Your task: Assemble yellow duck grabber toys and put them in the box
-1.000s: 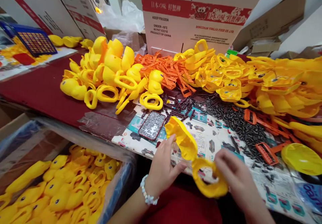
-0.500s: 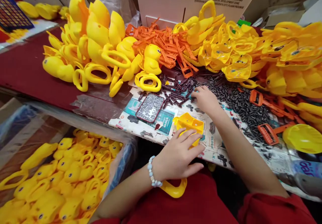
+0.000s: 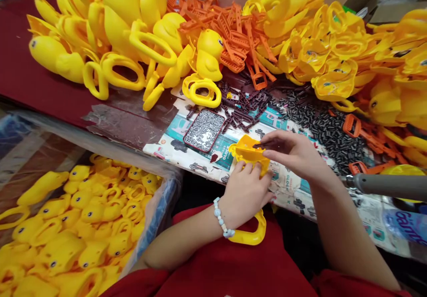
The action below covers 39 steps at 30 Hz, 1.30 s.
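Note:
My left hand [image 3: 244,194], with a beaded bracelet at the wrist, lies over a hollow yellow plastic duck shell half [image 3: 246,146] at the table's front edge. Its fingers curl onto the shell, whose looped handle [image 3: 255,237] shows below the hand. My right hand [image 3: 302,156] pinches a thin dark brown plastic piece [image 3: 274,144] just above the shell's open side. Beyond the hands lie a pile of similar dark brown pieces [image 3: 248,105] and a shallow tray of small silver screws [image 3: 204,131].
Yellow duck parts [image 3: 110,30] heap at the back left, beside orange plastic pieces [image 3: 230,34]. More yellow shells [image 3: 336,52] and black small cylinders [image 3: 327,128] lie to the right. A grey-handled tool [image 3: 390,185] juts in at right. Lower left, a lined box [image 3: 160,217] holds yellow ducks.
My right hand has come back from the dark brown pile to the shell, now with a dark brown piece in its fingers. My left hand stays on the shell. The view has shifted downward.

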Tool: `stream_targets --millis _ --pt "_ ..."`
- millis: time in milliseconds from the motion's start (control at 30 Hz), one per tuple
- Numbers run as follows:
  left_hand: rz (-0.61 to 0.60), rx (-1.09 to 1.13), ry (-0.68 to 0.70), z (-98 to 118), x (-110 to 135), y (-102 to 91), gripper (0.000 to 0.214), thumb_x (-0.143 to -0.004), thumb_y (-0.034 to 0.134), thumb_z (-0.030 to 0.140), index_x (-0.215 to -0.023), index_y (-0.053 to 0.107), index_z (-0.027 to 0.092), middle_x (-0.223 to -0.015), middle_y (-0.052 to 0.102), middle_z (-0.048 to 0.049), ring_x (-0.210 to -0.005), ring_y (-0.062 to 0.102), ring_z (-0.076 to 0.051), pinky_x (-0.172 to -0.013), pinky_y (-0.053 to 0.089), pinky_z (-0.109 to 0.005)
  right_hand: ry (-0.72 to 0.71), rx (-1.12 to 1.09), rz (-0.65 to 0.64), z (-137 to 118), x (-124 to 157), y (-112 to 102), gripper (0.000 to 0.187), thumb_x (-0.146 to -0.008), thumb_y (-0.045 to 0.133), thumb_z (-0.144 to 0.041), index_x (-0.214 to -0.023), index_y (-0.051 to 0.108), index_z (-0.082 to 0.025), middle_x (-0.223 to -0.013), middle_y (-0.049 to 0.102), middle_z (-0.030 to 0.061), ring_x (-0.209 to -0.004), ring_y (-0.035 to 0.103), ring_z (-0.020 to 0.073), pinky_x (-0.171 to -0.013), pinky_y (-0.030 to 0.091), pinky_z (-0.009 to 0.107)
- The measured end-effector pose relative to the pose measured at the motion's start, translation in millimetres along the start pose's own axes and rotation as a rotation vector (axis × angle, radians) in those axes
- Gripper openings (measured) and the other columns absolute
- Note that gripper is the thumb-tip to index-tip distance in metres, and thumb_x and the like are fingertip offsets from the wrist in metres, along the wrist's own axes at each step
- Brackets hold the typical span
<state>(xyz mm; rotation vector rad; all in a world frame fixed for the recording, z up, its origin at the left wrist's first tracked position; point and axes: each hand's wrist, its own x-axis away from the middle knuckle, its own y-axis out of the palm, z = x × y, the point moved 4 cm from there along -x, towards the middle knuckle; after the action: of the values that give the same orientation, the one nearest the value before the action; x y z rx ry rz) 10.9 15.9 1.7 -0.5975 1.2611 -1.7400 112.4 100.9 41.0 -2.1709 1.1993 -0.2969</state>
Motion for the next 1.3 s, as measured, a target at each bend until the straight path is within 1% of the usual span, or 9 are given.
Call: stream_targets --millis 133,233,333,433,600,867,1133,1233,1300 --pt "0.016 0.0 -0.007 0.7 -1.1 -0.1 0.044 -0.084 0.061 0.047 -0.117 0.056 0.018 -0.105 0.061 -0.0097 -0.097 0.055 -0.028 -0.087 0.041 -0.042 -0.042 0.173 -0.001 -3.0 -10.4 8.3 0.023 -0.093 0.044 -0.027 -0.094 0.061 -0.013 -0.09 0.06 0.0037 -0.078 0.057 0.0113 -0.067 0.043 0.022" --pt "0.019 -0.011 -0.004 2.0 -1.4 0.2 0.039 -0.083 0.062 0.045 -0.109 0.059 0.016 -0.098 0.062 -0.0095 -0.094 0.055 -0.028 -0.084 0.041 -0.041 -0.094 0.333 -0.004 -3.4 -17.0 19.0 0.019 -0.088 0.043 -0.019 -0.095 0.059 -0.011 -0.089 0.058 0.006 -0.077 0.052 0.0137 -0.07 0.039 0.026" --pt "0.034 -0.009 0.005 2.3 -1.0 0.6 0.038 -0.083 0.063 0.045 -0.107 0.059 0.016 -0.097 0.063 -0.0093 -0.094 0.055 -0.027 -0.084 0.04 -0.041 -0.149 0.425 -0.03 -1.6 -21.0 26.9 0.016 -0.088 0.041 -0.016 -0.09 0.056 -0.01 -0.086 0.056 0.0076 -0.079 0.051 0.016 -0.072 0.038 0.028" --pt "0.051 -0.006 0.007 1.7 -0.3 1.0 0.041 -0.082 0.063 0.046 -0.109 0.058 0.015 -0.098 0.062 -0.0093 -0.095 0.055 -0.027 -0.084 0.04 -0.041 -0.217 0.448 -0.053 -0.8 -21.0 27.8 0.017 -0.09 0.04 -0.015 -0.09 0.056 -0.011 -0.089 0.057 0.0074 -0.086 0.052 0.0165 -0.077 0.04 0.027" --pt "0.043 -0.014 -0.003 1.9 -1.5 0.3 0.041 -0.081 0.065 0.046 -0.107 0.059 0.015 -0.096 0.061 -0.01 -0.094 0.055 -0.028 -0.081 0.04 -0.04 -0.299 0.447 0.01 -0.7 -15.4 22.3 0.015 -0.093 0.041 -0.015 -0.092 0.056 -0.012 -0.089 0.057 0.0058 -0.083 0.053 0.0143 -0.074 0.042 0.025" --pt "0.021 -0.003 0.0 0.9 -2.6 -2.2 0.038 -0.081 0.065 0.047 -0.103 0.06 0.016 -0.094 0.062 -0.0091 -0.091 0.056 -0.028 -0.078 0.041 -0.04 -0.343 0.451 0.083 -3.5 -13.1 23.4 0.011 -0.094 0.045 -0.012 -0.094 0.056 -0.011 -0.09 0.057 0.0043 -0.083 0.052 0.0129 -0.075 0.041 0.023" --pt "0.022 0.017 -0.004 -0.7 -3.9 -1.8 0.039 -0.078 0.068 0.047 -0.101 0.061 0.016 -0.092 0.062 -0.0085 -0.089 0.057 -0.027 -0.077 0.041 -0.039 -0.334 0.563 -0.016 -5.7 -18.5 24.5 0.019 -0.094 0.042 -0.012 -0.086 0.06 -0.008 -0.083 0.055 0.0078 -0.081 0.048 0.0178 -0.073 0.038 0.029" --pt "0.025 0.022 0.003 0.3 -4.2 -0.7 0.036 -0.079 0.068 0.046 -0.097 0.061 0.016 -0.092 0.063 -0.0089 -0.09 0.056 -0.027 -0.077 0.041 -0.039 -0.334 0.575 -0.043 -5.5 -18.6 28.1 0.022 -0.094 0.04 -0.011 -0.086 0.06 -0.008 -0.082 0.055 0.0089 -0.08 0.047 0.018 -0.073 0.038 0.029" --pt "0.029 0.023 0.006 0.9 -3.8 -0.6 0.036 -0.08 0.067 0.045 -0.099 0.061 0.015 -0.093 0.063 -0.0088 -0.092 0.056 -0.027 -0.078 0.041 -0.039 -0.338 0.58 -0.084 -4.2 -21.2 27.4 0.02 -0.092 0.043 -0.012 -0.086 0.061 -0.009 -0.082 0.055 0.0082 -0.081 0.046 0.0179 -0.072 0.037 0.029"
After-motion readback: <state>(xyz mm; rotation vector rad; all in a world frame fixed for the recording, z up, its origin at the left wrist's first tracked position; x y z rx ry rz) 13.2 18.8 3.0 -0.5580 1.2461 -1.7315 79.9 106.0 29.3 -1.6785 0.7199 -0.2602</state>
